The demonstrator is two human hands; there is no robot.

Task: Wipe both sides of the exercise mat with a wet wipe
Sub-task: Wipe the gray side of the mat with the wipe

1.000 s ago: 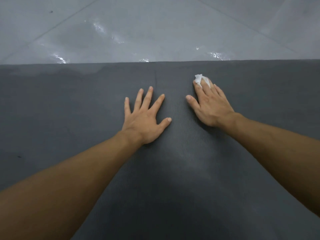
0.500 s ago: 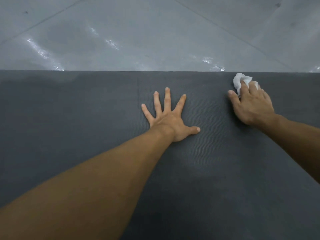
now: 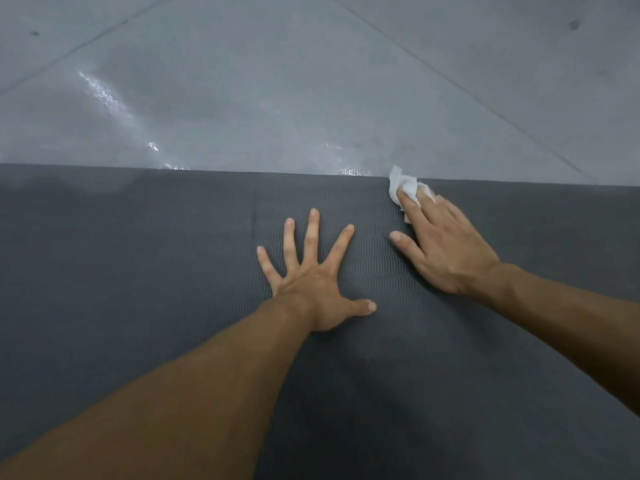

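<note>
Right hand [image 3: 446, 247] presses the wet wipe [image 3: 403, 187], fingers straight, at the far edge of the exercise mat [image 3: 138, 271]; left hand [image 3: 311, 282] lies spread, empty.

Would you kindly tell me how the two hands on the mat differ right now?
The left hand lies flat with fingers spread, bare on the mat; the right hand presses a wipe under its fingers. Left sits mid-mat; right reaches the far edge. Both rest palm-down.

Wipe [image 3: 403, 188] on mat's [image 3: 138, 271] far edge
</note>
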